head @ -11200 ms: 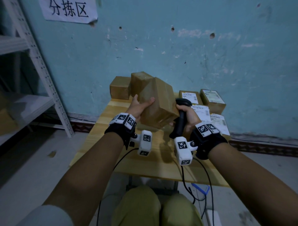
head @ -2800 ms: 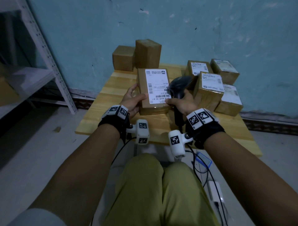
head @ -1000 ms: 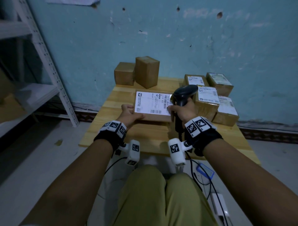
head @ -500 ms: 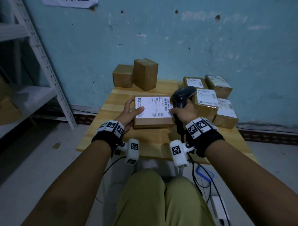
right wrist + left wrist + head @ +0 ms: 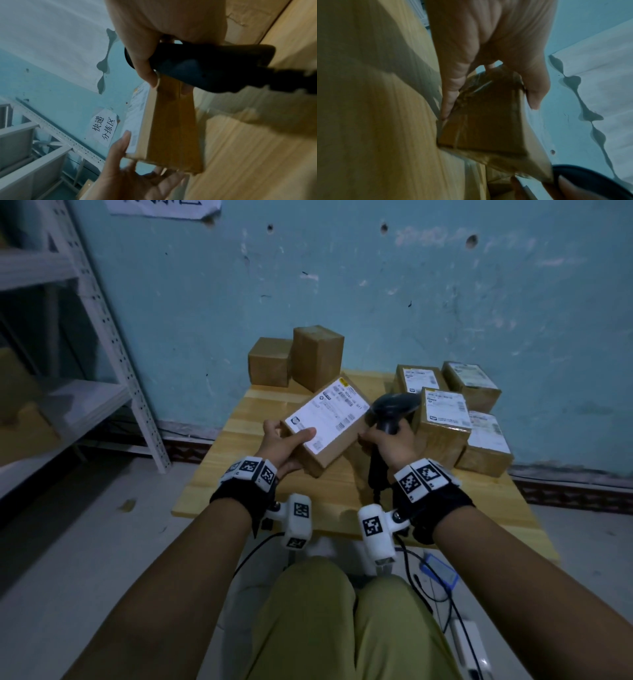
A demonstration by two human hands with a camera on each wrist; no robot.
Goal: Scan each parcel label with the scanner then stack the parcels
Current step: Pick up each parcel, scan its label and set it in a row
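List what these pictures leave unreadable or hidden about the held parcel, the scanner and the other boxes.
- Held parcel: label print too small in the head view; blurred in both wrist views.
- Scanner: its window faces away; the right hand covers the trigger.
- Left hand: fingers under the parcel hidden.
- Two plain boxes: no label shows.
- Sign: cut by the top edge.

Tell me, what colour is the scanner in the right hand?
Black. The scanner shows best in the head view, gripped by the right hand.
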